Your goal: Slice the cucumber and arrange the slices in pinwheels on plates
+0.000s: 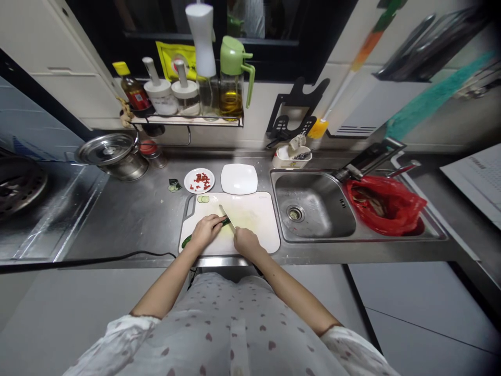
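On the white cutting board (258, 214) lies a dark green cucumber (187, 241), its middle covered by my left hand (207, 231). The fingers of that hand are closed over the cucumber, close to its right end. My right hand (247, 243) grips the handle of a kitchen knife (227, 216), whose blade points away from me and stands at the cucumber's right end. Whether the blade is in the cucumber I cannot tell. A few pale cucumber slices (203, 199) sit at the board's upper left.
Behind the board stand a plate of chopped red pieces (200, 180) and a white square plate (239, 179). Cucumber scraps (174, 185) lie to the left. A sink (313, 206) and a red plastic bag (385, 206) are at right; a lidded pot (113, 155) is at left.
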A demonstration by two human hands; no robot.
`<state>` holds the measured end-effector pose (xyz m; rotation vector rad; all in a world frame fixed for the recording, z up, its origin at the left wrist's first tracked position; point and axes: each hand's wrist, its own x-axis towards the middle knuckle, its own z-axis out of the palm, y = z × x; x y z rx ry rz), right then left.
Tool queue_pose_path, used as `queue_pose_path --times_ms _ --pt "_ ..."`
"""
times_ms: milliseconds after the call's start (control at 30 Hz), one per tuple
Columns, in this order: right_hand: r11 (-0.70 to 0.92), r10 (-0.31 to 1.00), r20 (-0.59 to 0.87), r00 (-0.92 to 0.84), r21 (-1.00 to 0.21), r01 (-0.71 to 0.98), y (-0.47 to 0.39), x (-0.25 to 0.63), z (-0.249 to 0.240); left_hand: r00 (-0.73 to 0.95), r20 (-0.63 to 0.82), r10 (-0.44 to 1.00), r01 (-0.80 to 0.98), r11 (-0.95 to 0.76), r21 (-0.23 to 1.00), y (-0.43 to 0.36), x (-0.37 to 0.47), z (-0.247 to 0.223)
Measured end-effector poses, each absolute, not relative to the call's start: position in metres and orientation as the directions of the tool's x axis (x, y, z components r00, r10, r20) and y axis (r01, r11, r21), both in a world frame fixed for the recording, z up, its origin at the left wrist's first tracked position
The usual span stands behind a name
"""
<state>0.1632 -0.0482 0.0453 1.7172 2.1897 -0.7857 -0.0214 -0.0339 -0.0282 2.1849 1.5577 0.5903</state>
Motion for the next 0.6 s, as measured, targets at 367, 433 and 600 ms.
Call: queue_pose_path --times_ms 367,433,600 --pt "0.111 0.792 -0.563 -0.235 -0.245 0.963 -0.061 0.17 0.053 0.296 0.103 0.949 0.78 -0.303 0.548 -0.034 -0.022 -0.029" --pt "0.109 0.789 -0.57 -0.231 -0.24 0.965 -0.063 0.171 0.054 0.295 0.101 0.95 0.782 -0.301 0.546 -0.034 -0.021 -0.028" --pt "0.111 0.785 -0.573 -0.234 -0.241 0.964 -0.061 0.168 0.051 0.292 0.094 0.952 0.788 -0.295 0.54 -0.034 -0.021 -0.027"
